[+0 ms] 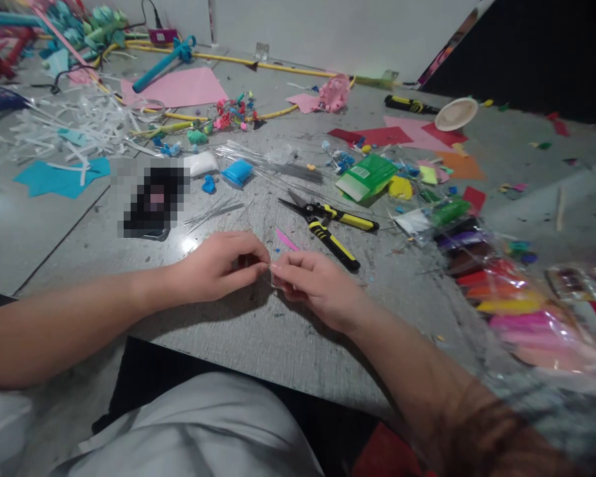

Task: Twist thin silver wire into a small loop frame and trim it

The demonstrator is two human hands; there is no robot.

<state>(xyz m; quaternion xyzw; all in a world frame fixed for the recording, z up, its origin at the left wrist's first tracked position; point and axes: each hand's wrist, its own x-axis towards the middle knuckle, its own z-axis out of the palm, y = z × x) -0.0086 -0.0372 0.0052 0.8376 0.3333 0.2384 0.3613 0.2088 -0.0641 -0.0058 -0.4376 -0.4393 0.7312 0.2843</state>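
Observation:
My left hand (pixel 228 265) and my right hand (pixel 318 281) meet fingertip to fingertip low over the table. Both are closed in a pinch on what looks like a thin wire (pixel 270 281); its ends are mostly hidden by the fingers. Just beyond my right hand lie black-and-yellow pliers-like cutters (pixel 330 225), their jaws apart. A narrow pink paper strip (pixel 287 239) rests between the cutters and my hands. Loose thin wires (pixel 213 215) are spread beyond my left hand, near a small blue clay packet (pixel 237 173) and a blue clay piece (pixel 208 184).
A blurred-out phone (pixel 153 202) lies left of centre. A longer wire bundle (pixel 273 162), a green packet (pixel 366 177) and small clay pieces (pixel 233 112) stand farther back. Colourful clay bags (pixel 521 324) cover the right side; white paper strips (pixel 94 122) heap up at the left.

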